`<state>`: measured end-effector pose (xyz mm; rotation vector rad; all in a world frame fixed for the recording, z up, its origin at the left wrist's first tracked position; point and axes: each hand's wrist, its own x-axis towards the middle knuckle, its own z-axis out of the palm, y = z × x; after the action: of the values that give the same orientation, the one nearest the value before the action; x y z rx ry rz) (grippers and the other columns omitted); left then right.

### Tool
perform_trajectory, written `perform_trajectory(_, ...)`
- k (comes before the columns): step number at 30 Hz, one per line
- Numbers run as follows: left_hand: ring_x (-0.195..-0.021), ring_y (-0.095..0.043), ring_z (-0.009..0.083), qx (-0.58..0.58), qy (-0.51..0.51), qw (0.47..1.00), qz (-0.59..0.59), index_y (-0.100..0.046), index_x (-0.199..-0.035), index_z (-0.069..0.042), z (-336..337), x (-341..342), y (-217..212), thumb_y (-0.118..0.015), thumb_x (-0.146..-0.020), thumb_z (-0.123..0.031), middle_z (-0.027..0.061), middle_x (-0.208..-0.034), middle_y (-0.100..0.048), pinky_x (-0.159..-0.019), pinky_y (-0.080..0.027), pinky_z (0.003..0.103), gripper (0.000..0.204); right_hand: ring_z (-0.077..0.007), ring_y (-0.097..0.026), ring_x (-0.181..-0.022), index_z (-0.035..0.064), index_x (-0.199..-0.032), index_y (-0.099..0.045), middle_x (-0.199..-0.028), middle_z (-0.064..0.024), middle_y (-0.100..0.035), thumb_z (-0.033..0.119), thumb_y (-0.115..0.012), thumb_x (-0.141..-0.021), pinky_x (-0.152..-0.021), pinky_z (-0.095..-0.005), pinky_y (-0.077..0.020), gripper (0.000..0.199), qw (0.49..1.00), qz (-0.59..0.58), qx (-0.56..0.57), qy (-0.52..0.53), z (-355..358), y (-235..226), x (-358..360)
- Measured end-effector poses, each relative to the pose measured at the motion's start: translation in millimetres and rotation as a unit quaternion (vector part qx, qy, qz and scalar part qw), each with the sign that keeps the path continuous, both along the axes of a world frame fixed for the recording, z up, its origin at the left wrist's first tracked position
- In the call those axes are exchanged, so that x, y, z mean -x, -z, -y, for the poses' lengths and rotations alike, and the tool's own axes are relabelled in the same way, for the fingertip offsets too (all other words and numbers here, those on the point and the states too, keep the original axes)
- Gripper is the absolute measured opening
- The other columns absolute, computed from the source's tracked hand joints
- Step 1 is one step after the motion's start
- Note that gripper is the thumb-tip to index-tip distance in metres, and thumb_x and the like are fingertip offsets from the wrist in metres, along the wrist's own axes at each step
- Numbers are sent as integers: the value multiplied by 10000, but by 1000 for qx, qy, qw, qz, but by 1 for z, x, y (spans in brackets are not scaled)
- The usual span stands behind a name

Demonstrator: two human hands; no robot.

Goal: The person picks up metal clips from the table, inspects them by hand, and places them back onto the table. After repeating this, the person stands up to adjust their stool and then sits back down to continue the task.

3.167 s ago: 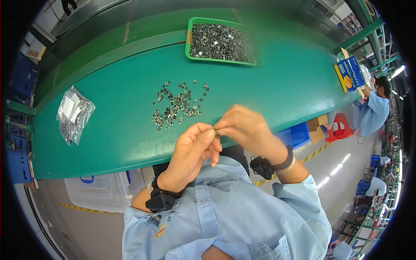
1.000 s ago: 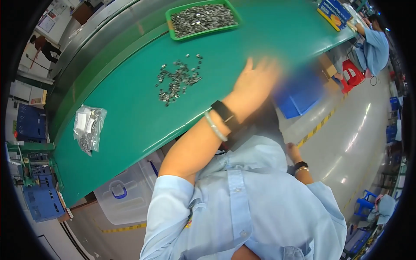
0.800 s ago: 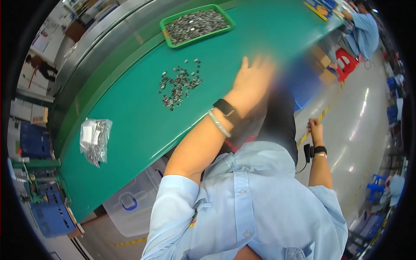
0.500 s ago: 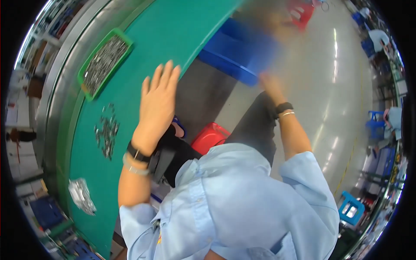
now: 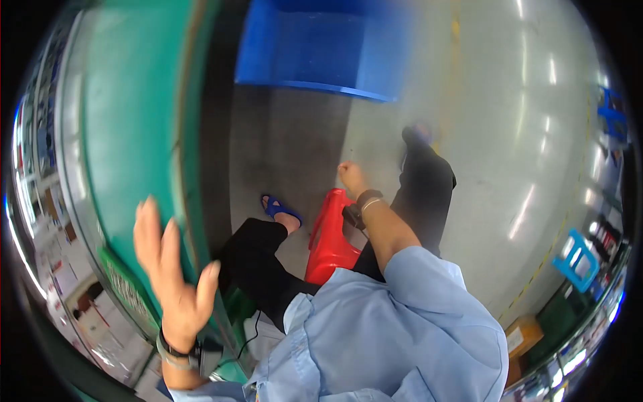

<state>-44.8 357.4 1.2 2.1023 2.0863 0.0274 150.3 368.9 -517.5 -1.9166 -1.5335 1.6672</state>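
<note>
My left hand [image 5: 171, 268] is raised at the lower left, fingers spread and holding nothing, just over the front edge of the green table [image 5: 127, 134]. It wears a dark wristband. My right hand [image 5: 349, 175] hangs low by my side above the grey floor, fingers curled, nothing visible in it. It sits just beyond the red plastic stool [image 5: 328, 241] under me. A watch and a bracelet are on that wrist. My legs in dark trousers and a blue sandal [image 5: 280, 208] show below.
A large blue bin [image 5: 315, 47] stands on the floor beside the table. A green tray's rim [image 5: 127, 295] shows at the lower left. A small blue stool [image 5: 576, 258] and a cardboard box [image 5: 522, 335] sit at the right.
The view has swung away from the table top down to the floor. My hands parted: the left stayed raised and open, the right dropped beside the red stool.
</note>
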Motion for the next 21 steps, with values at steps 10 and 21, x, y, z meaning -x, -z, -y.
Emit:
perform_trajectory(10, -1355, -215, 351, -72, -231, 970, 9, -284, -1401, -15, -35, 53, 62, -341, -931, -506, 208, -1463, -227, -1098, -186, 449, 683, -387, -600, -878, 14, -948, -602, -896, -222, -632, 193, -535, -863, -766, -433, -475, 209, 985, 114, 123, 50, 5, 76, -1)
perform_trajectory(21, -1350, -221, 362, -6, -169, 985, -36, -280, -1402, -14, -84, 115, 127, -349, -929, -494, 217, -1460, -227, -1094, -191, 459, 678, -389, -555, -997, 20, -1174, -490, -1110, -221, -568, 151, -548, -879, -834, -435, -448, 328, 977, 152, 124, 83, -7, 136, 8)
